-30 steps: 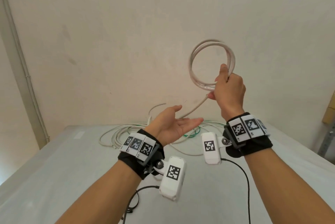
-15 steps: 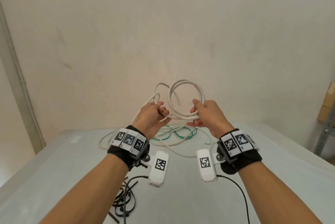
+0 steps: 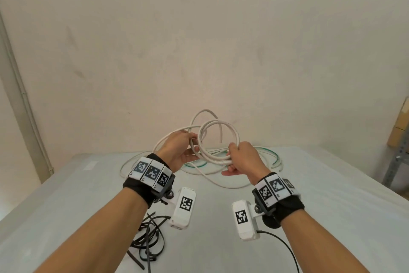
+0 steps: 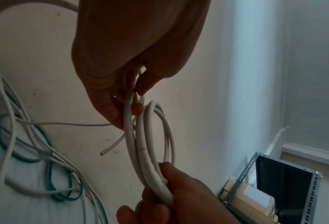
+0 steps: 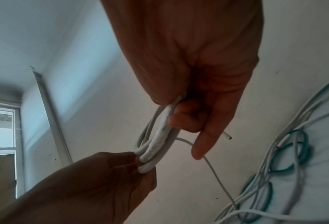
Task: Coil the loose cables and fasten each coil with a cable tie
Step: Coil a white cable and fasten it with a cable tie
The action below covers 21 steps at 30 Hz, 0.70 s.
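A white cable coil [image 3: 215, 159] of several loops hangs upright in the air above the table's far half. My right hand [image 3: 230, 159] grips the coil's lower right side; in the right wrist view my right hand [image 5: 178, 116] wraps the bundle [image 5: 159, 136], index finger straight. My left hand [image 3: 192, 143] pinches the coil's left side, and the left wrist view shows my left hand [image 4: 134, 98] with fingertips on the loops [image 4: 150, 144]. A cut cable end [image 4: 102, 153] sticks out free. Black cable ties [image 3: 148, 241] lie on the table under my left forearm.
Loose white and green cables [image 3: 265, 160] sprawl along the far edge of the grey table [image 3: 309, 195], against the wall. A metal shelf frame [image 4: 274, 189] with cardboard boxes stands off the table's right side.
My right hand brought the coil down from head height to just above the table. My left hand, open a second ago, rose and took hold of the coil's left side.
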Each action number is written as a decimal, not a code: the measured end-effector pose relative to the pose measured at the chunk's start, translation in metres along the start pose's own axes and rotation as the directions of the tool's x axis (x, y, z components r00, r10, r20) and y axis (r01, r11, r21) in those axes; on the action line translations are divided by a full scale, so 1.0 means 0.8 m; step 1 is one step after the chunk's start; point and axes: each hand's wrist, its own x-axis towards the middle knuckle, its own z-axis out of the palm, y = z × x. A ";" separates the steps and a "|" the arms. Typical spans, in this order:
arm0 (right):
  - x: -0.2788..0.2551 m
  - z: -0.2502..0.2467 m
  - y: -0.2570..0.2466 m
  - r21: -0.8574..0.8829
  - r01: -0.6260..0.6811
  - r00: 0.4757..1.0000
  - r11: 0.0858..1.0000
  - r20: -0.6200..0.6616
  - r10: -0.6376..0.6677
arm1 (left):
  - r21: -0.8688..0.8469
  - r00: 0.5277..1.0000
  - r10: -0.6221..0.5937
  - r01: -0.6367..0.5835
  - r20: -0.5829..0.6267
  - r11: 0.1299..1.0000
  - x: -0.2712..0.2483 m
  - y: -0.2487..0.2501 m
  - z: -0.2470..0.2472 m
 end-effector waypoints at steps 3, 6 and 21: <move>0.002 -0.006 0.012 -0.163 0.033 0.999 0.986 0.012 -0.031 | 0.062 0.994 0.038 -0.032 -0.103 0.998 0.009 0.007 -0.013; 0.002 -0.010 0.021 -0.354 0.075 0.997 0.932 -0.007 -0.083 | -0.006 0.995 0.008 -0.009 -0.102 1.000 0.018 0.019 -0.030; 0.004 0.003 0.029 -0.598 0.163 0.984 0.785 0.153 -0.088 | 0.376 0.998 -0.061 0.047 0.025 0.926 0.027 0.011 -0.042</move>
